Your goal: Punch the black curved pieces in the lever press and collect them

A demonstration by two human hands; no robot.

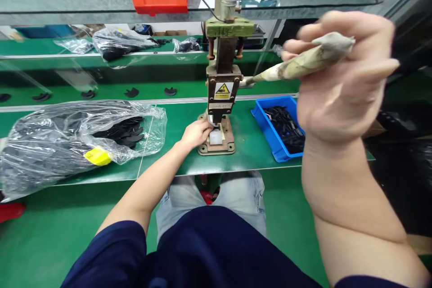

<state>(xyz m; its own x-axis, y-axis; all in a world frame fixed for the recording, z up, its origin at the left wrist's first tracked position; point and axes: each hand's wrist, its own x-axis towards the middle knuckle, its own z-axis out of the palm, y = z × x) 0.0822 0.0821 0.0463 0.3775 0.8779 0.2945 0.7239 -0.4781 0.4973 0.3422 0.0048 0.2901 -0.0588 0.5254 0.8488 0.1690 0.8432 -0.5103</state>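
Note:
A green hand press [225, 54] stands upright on the bench, with a yellow warning label on its head. My left hand [196, 133] reaches to its base [216, 148], fingers closed together beside a white block [216, 137] under the press head. A small dark bit shows at my fingertips, too hidden to name. The press's lever [297, 64], wrapped in worn tape, slants up to the right. Behind its end is my right hand [340, 81], palm turned to it, thumb stretched away and fingers loosely bent, not wrapped round it. Whether the palm touches the lever I cannot tell.
A clear plastic bag [60, 139] of black curved pieces lies on the left. On the right stands a blue bin [275, 144] of black parts. Several black pieces [131, 92] line the back ledge. Above, a red bin [162, 2] sits on a shelf [84, 2].

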